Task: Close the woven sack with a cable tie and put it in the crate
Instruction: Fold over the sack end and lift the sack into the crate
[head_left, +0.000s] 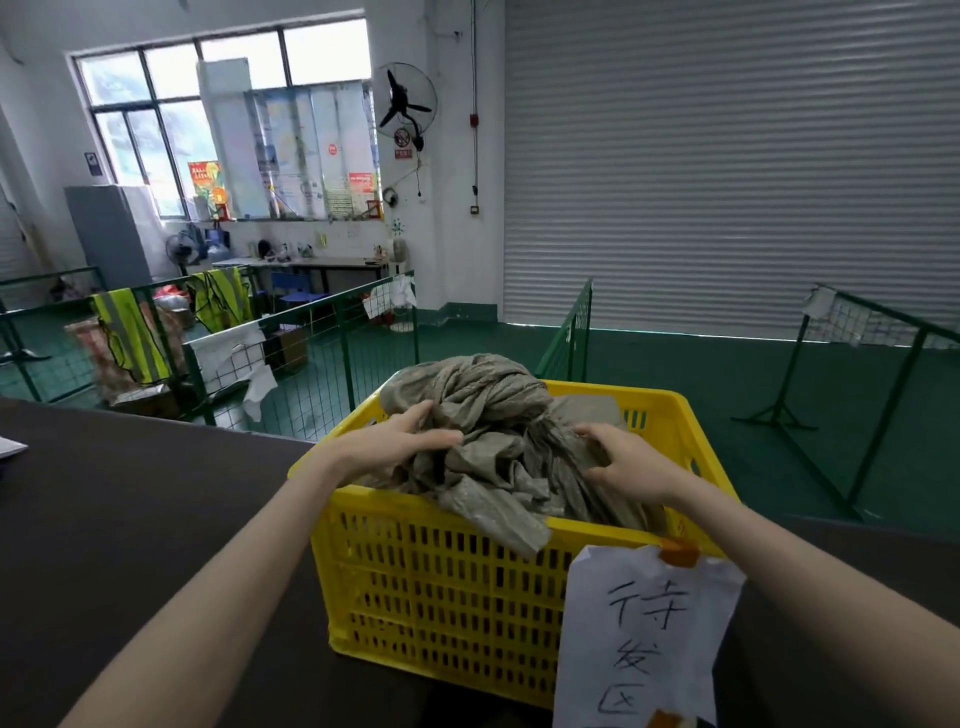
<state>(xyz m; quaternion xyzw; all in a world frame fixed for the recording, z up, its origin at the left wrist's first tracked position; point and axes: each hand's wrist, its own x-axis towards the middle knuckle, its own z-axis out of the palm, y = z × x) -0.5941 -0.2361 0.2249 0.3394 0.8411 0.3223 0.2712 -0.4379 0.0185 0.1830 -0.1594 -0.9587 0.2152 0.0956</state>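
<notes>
Both my bare forearms reach up from the bottom corners toward mid-frame. My left hand (410, 441) lies palm-down with fingers curled into folds; my right hand (626, 460) likewise, fingers bent and gripping.

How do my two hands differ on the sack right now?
The left hand lies near the crate's left rim with fingers curled over a fold; the right hand sits nearer the right rim, fingers spread wider. Both grip the woven sack inside the crate.
</notes>
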